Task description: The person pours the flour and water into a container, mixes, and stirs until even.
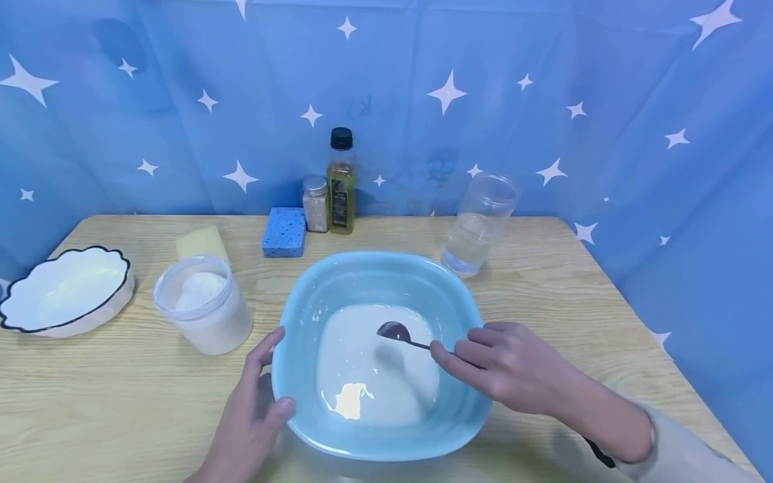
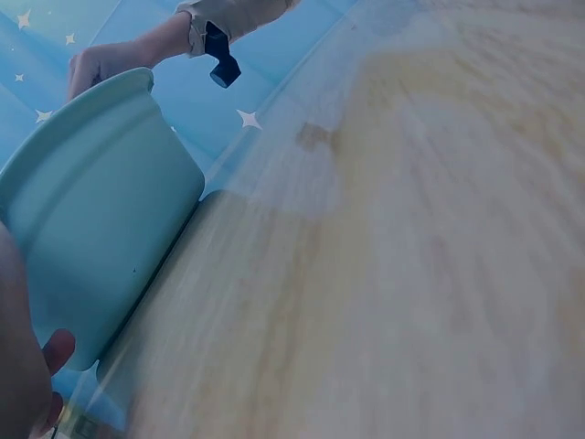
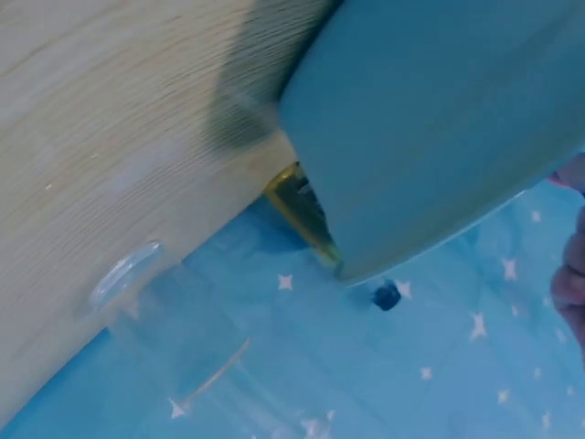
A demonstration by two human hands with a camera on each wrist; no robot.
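- light blue basin [image 1: 302, 376] sits on the wooden table [image 1: 604, 315], near the front edge, with white liquid [image 1: 374, 382] pooled in its bottom
- right hand [image 1: 507, 365] reaches over the basin's right rim, fingers curled round the handle of a dark spoon [image 1: 401, 334]; the spoon bowl is over the white liquid, near the basin's middle (cannot tell if it touches the liquid)
- left hand [image 1: 250, 409] holds the basin's left rim, thumb on the front-left edge, fingers along the outer wall
- left wrist view: basin's outer wall [image 2: 91, 219] close up, thumb tip [image 2: 57, 352] at its lower edge, right forearm and sleeve [image 2: 210, 18] beyond the rim
- right wrist view: basin's underside and outer wall [image 3: 439, 119] fill the top, table [image 3: 119, 137] to its left, blurry
- left of the basin: clear tub of white powder [image 1: 205, 312], just beside it and apart from the left hand
- further left of the basin: white scallop-edged dish with dark rim [image 1: 66, 292]
- behind the basin: blue sponge [image 1: 284, 231], yellow sponge [image 1: 201, 243], small shaker jar [image 1: 315, 204], oil bottle with black cap [image 1: 341, 181]
- behind-right of the basin: clear jar with some water [image 1: 479, 225]
- blue star-print cloth [image 1: 543, 100] behind the table
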